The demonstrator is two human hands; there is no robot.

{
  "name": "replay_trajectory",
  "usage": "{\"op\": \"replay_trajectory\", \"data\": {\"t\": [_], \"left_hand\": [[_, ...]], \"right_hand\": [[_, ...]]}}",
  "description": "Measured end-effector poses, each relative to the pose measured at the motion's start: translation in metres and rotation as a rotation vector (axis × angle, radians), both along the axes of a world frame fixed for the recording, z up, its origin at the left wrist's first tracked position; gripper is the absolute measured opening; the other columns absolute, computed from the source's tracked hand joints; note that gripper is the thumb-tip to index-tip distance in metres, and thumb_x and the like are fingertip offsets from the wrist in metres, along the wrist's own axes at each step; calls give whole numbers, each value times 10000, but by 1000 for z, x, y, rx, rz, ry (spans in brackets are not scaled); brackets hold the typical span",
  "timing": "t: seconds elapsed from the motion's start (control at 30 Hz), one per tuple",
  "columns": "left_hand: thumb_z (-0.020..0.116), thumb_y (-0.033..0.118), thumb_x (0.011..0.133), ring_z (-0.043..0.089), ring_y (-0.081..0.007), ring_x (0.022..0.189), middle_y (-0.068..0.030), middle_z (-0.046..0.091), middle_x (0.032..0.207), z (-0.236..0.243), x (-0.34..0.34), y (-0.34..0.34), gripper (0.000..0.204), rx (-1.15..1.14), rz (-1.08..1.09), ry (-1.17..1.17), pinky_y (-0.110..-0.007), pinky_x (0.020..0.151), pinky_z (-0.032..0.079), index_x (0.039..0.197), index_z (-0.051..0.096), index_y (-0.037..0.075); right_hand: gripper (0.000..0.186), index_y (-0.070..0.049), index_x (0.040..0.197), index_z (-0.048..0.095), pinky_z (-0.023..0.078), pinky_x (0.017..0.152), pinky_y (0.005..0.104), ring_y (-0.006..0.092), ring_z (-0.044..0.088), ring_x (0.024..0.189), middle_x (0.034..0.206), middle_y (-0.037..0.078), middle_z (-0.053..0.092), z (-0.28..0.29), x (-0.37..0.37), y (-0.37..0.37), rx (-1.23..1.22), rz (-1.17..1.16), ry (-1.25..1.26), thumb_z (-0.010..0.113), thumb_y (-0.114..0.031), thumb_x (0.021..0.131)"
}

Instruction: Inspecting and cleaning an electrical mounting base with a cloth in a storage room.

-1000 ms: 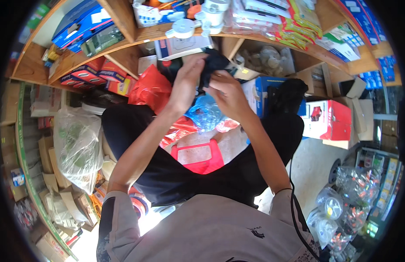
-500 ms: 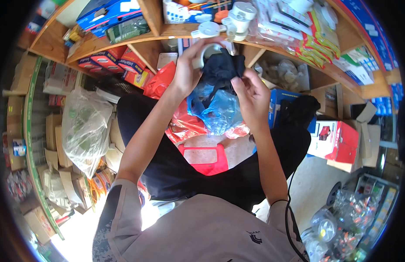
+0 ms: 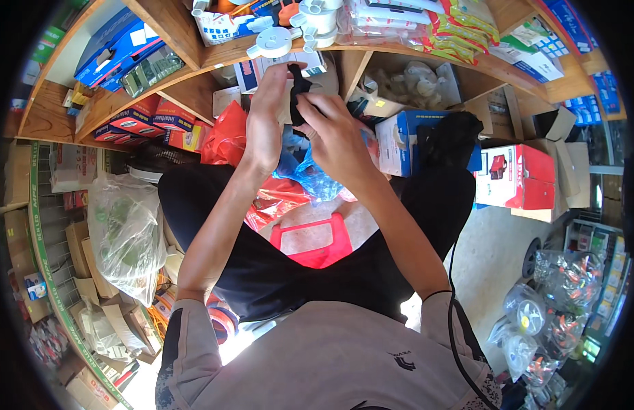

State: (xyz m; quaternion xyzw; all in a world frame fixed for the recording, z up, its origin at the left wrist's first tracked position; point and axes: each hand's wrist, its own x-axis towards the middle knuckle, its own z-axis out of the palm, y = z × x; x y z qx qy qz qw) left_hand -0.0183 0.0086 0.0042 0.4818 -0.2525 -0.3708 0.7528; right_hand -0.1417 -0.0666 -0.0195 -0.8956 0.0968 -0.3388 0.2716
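In front of the shelves, a black cloth [image 3: 298,87] is bunched between my two hands. My right hand [image 3: 336,137] is closed on it, its fingers bent over the cloth's right side. My left hand [image 3: 265,121] is wrapped against the opposite side, with a pale round thing partly showing beside its palm. Most of that pale thing is hidden by the hands and cloth. Just below my hands lies a blue plastic bag [image 3: 308,171], next to red plastic bags [image 3: 224,137].
A wooden shelf [image 3: 214,63] curves across the far side, with white round plastic fittings [image 3: 272,42] at its edge. A red plastic stool [image 3: 323,254] stands between my knees. Right of my legs is a red and white box [image 3: 518,176]; a clear plastic bag [image 3: 125,232] hangs at left.
My right hand has moved left, closer to my left hand, and the black cloth has moved left with it. The pale round thing is now mostly covered. The view has shifted a little.
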Motion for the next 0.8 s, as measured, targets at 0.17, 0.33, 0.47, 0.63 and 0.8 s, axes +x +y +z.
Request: {"op": "replay_trajectory", "data": {"t": [0.17, 0.33, 0.47, 0.63, 0.8], "left_hand": [[323, 293, 1089, 584, -155, 1115, -70, 628, 1154, -2, 2, 1, 432, 105, -92, -342, -305, 1000, 431, 1297, 585, 19], [387, 341, 1067, 574, -179, 1187, -98, 636, 1215, 5, 18, 3, 461, 21, -141, -626, -307, 1052, 398, 1260, 602, -18], [362, 327, 1092, 576, -178, 1091, -77, 634, 1172, 12, 38, 0, 433, 180, -4, -677, -287, 997, 404, 1231, 613, 2], [368, 425, 1057, 589, -158, 1156, -92, 628, 1271, 6, 28, 0, 506, -19, -171, 28, -325, 994, 443, 1287, 586, 30], [488, 297, 1051, 519, -200, 1161, -121, 589, 1199, 8, -4, -1, 334, 272, -106, -438, -308, 1032, 371, 1248, 582, 44]], "right_hand": [[310, 59, 1177, 636, 503, 875, 390, 339, 617, 998, 1079, 164, 652, -6, -5, -12, 384, 89, -103, 655, 52, 868], [260, 59, 1211, 638, 487, 882, 293, 138, 624, 969, 1083, 98, 697, 6, -5, -18, 767, 195, -96, 619, -4, 959], [313, 75, 1287, 605, 483, 873, 257, 79, 584, 950, 1103, 47, 674, 19, -16, -22, 1064, 367, -246, 601, -71, 1010], [308, 21, 1229, 638, 483, 917, 340, 204, 619, 1040, 1125, 93, 671, 17, -20, -27, 577, 55, -187, 677, -71, 938], [268, 19, 1152, 648, 483, 881, 428, 372, 587, 1030, 1092, 170, 599, -5, -10, -7, 81, -47, 1, 685, -49, 895]]}}
